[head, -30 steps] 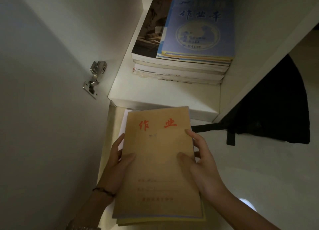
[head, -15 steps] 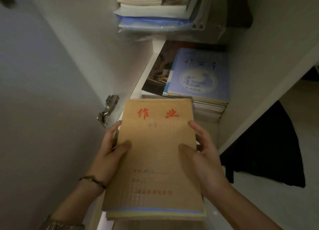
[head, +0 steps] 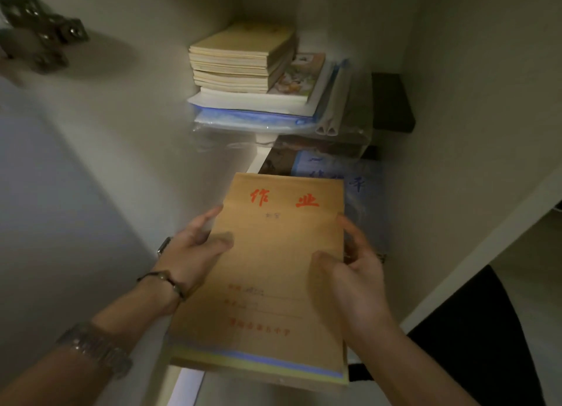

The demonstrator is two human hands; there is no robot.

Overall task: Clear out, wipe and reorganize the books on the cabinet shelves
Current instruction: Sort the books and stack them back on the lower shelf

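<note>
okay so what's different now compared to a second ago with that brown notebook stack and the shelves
The brown notebook stack has been lifted from down by the lower shelf toward the shelf with the blue notebook, whose cover it now partly hides. The view tilted up, bringing an upper shelf stack into sight. Unchanged: left hand and right hand still grip the stack's sides.

Brown exercise book is showing red characters "作业" across the top of its cover; the smaller red line near the bottom and the handwritten lines above it are blurring out, unreadable. Blue exercise book behind is showing blue brush characters, partly covered, not legible.
</note>
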